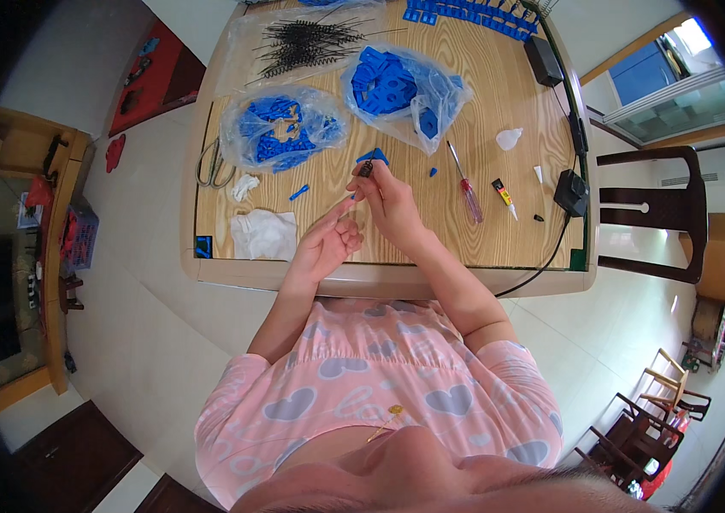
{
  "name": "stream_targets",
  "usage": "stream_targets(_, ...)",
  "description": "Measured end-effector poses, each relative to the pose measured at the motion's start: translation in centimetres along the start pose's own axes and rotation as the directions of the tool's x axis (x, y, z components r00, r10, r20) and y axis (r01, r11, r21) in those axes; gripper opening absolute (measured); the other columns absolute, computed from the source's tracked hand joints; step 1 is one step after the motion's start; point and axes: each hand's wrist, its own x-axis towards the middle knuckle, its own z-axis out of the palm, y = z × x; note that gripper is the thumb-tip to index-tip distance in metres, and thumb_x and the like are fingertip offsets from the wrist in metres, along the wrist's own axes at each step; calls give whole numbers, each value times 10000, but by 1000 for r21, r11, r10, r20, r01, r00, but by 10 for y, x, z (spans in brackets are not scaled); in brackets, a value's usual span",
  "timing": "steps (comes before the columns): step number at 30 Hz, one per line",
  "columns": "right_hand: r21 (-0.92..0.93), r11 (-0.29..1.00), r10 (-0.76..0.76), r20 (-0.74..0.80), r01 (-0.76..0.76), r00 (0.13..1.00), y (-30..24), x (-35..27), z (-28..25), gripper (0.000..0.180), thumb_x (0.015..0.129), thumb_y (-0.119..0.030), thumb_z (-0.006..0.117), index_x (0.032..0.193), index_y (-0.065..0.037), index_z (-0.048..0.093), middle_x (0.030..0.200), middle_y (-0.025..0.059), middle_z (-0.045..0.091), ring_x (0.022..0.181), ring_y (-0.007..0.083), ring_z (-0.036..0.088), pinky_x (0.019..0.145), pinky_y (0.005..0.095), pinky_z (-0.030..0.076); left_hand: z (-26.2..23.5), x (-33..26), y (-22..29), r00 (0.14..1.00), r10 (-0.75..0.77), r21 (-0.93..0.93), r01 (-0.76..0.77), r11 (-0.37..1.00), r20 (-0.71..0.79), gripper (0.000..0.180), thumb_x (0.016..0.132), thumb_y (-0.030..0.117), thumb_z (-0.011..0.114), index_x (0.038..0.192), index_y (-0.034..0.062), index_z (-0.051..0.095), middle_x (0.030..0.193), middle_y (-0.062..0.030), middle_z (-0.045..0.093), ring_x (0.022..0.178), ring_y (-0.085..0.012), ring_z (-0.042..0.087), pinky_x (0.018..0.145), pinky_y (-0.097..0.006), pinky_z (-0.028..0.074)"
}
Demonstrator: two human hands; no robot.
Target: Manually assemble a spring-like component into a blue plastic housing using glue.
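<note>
My right hand [391, 201] is closed in a pinch around a short black coiled spring [366, 169], above the table's near half. A blue plastic piece [374, 156] shows at the same fingertips; whether it is joined to the spring is unclear. Just to the left, my left hand [328, 243] has its forefinger stretched toward the right fingers and its other fingers loosely bent, with nothing plainly in them. A speck of blue shows between the two hands. Close by on the wood lie a small blue stick-shaped part [299, 192] and a tiny blue part [433, 172].
Two clear bags of blue parts [324, 107] [456, 90] stand beyond my hands, with black coiled wires [307, 45] farther back. Scissors [209, 167] and white tissue [263, 234] lie left; a screwdriver [470, 198], glue tube [504, 197] and black adapter [571, 193] with cable lie right.
</note>
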Motion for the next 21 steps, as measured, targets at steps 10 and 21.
stream_targets(10,6,1000,20,-1,-20,1000,0,-6,-6,84,925,-34,489,1000,2,477,855,136,648,724,224,653,626,315,510,1,0,0,1000,-1,-32,1,999,-11,436,953,224,472,1366,89,432,926,-78,590,811,-174,502,768,-318,387)
stream_targets(21,62,998,-2,-50,5,999,5,-19,-9,89,922,1,483,1009,16,492,869,103,648,645,146,593,597,269,489,2,1,1,1000,-21,-46,20,999,-22,434,955,216,474,1365,80,426,928,-85,592,816,-179,502,760,-317,390)
